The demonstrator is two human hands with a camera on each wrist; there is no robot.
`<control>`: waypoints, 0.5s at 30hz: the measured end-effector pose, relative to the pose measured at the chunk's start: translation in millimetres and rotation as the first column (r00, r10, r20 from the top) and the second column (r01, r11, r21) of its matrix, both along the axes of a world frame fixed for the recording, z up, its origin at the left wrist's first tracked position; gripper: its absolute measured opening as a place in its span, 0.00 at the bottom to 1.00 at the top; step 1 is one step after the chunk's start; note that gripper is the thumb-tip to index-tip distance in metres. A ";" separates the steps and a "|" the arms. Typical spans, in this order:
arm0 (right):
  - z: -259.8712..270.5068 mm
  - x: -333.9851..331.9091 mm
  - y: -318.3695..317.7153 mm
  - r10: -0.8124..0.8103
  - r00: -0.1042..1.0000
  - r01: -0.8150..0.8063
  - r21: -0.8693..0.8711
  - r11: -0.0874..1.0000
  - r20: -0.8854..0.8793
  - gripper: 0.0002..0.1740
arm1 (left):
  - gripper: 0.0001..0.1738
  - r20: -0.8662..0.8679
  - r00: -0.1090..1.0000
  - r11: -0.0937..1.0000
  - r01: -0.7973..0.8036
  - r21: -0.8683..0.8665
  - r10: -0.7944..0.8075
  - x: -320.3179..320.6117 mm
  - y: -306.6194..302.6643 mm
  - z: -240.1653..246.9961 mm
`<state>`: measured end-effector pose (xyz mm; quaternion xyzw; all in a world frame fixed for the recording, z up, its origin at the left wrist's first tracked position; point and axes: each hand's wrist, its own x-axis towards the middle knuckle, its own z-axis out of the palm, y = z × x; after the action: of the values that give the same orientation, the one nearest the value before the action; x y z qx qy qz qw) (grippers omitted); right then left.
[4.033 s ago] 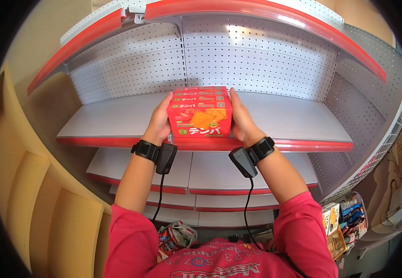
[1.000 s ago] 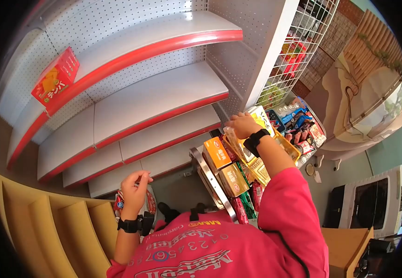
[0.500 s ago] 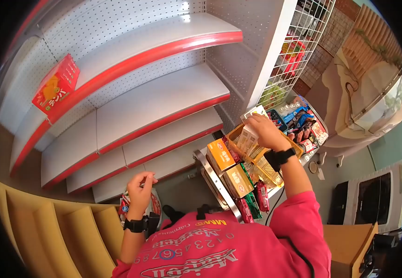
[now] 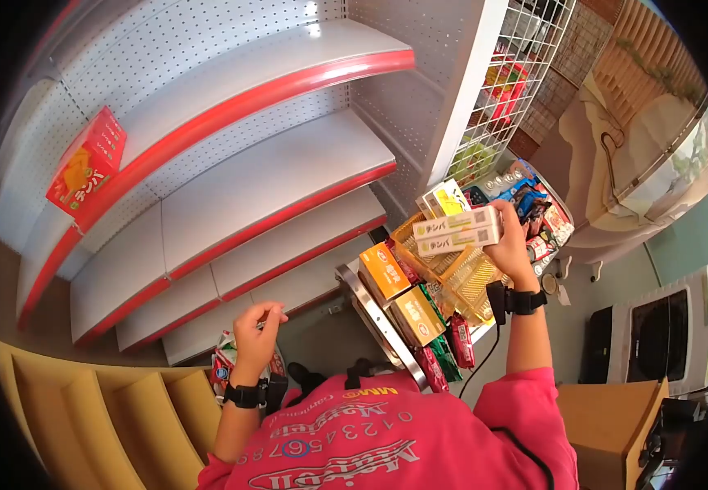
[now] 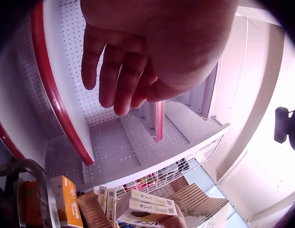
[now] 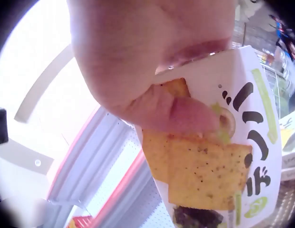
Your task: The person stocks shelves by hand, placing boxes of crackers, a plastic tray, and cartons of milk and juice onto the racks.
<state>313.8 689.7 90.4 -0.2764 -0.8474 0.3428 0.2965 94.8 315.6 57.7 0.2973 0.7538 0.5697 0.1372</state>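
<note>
My right hand grips two white cracker boxes held together above a yellow wire basket. In the right wrist view the thumb lies across the front box, which pictures square crackers. Another white box stands in the basket behind the held pair. My left hand hangs in the air before the lower shelves, holding nothing. Its fingers droop loosely in the left wrist view. A stack of red cracker boxes sits on the upper shelf at the left.
A cart with a metal rail carries orange boxes and bagged snacks. Beyond the basket lies a bin of packets. A white wire-grid panel borders the shelving. Wooden shelves stand at lower left.
I have turned from the shelf, where the red boxes stay, to the cart on the right. My right hand has reached into the basket and lifted out two white cracker boxes. The left hand barely moves lately.
</note>
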 end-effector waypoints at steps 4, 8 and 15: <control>-2.6 3.2 5.0 -0.024 0.968 -0.098 -0.465 0.880 -0.250 0.35 | 0.07 0.037 0.999 1.000 0.013 0.018 -0.014 1.8 0.0 -2.3; 1.2 -11.1 -18.1 -0.016 0.911 -0.276 -0.640 0.717 -0.411 0.34 | 0.07 0.067 0.998 1.000 0.010 0.025 -0.012 7.5 4.8 -4.0; -24.9 -51.1 -72.8 0.083 0.879 -0.465 -0.807 0.365 -0.469 0.31 | 0.30 0.090 0.979 0.982 0.188 -0.029 -0.184 11.2 26.4 -7.4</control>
<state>262.7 616.9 65.5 -0.1776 -0.4938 0.8314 0.1828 106.0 342.0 50.3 0.3388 0.7266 0.5524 0.2282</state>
